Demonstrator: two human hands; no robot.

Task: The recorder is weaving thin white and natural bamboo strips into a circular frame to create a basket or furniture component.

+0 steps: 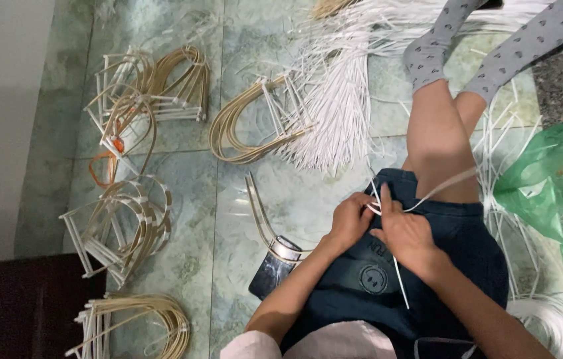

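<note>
1. The person sits on the green tiled floor (182,266) with both hands together over the lap, on dark shorts (387,266).
2. The left hand (350,221) is curled shut, pinching a thin white plastic strip (435,188) at the fingertips.
3. The right hand (406,234) lies against the left one, fingers closed around the same strip; one end trails down past the wrist, the other arcs up over the bare knee.
4. Just left of the forearm a dark phone (275,267) lies on the floor, with a single curved bamboo piece (259,213) touching its top edge.
5. Ahead of the knees spreads a big fan of loose white strips (334,100), partly overlapping a bundle of bent bamboo hoops (241,129).
6. Further left lie several more hoop bundles tied with white sticks (152,83); one is near the bottom edge.
7. At the right sits a green plastic bag (540,183) holding short pale sticks.
8. Another person's legs in grey patterned leggings (514,46) show at the top right.
</note>
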